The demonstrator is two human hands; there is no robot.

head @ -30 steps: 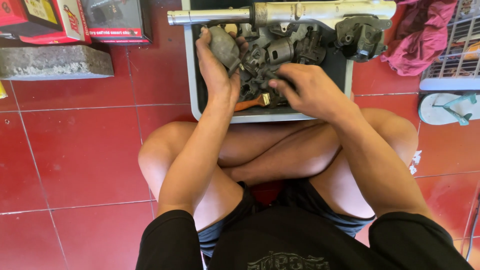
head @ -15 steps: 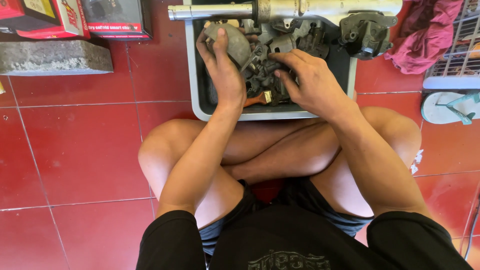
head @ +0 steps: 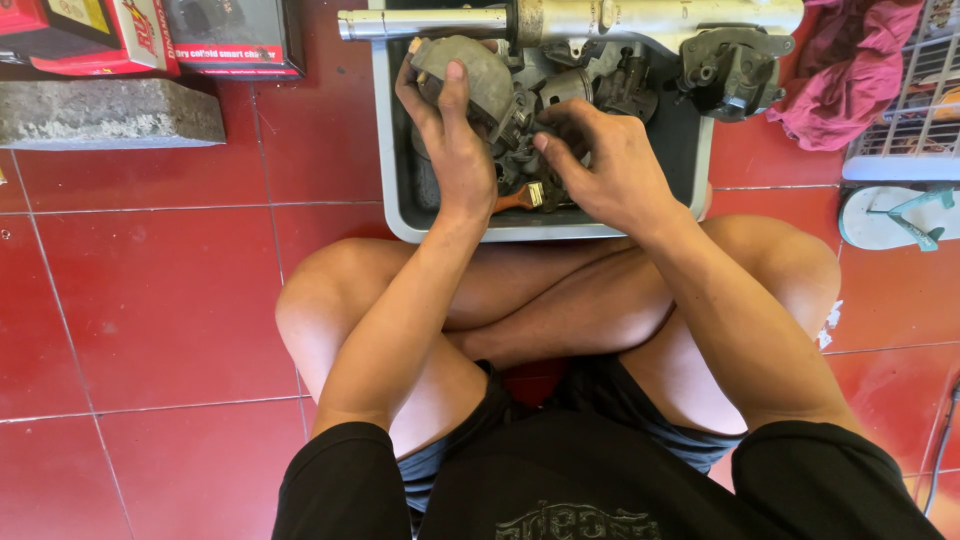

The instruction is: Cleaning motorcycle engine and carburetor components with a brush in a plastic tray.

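Left hand (head: 455, 140) fingers clasp grey part (head: 470, 75); right hand (head: 610, 165) fingers seemingly pinching greasy parts (head: 520, 150) in tray (head: 395, 190).

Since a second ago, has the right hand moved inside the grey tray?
Yes. The right hand moved from the brush by the near wall of the grey tray towards the far metal tube.
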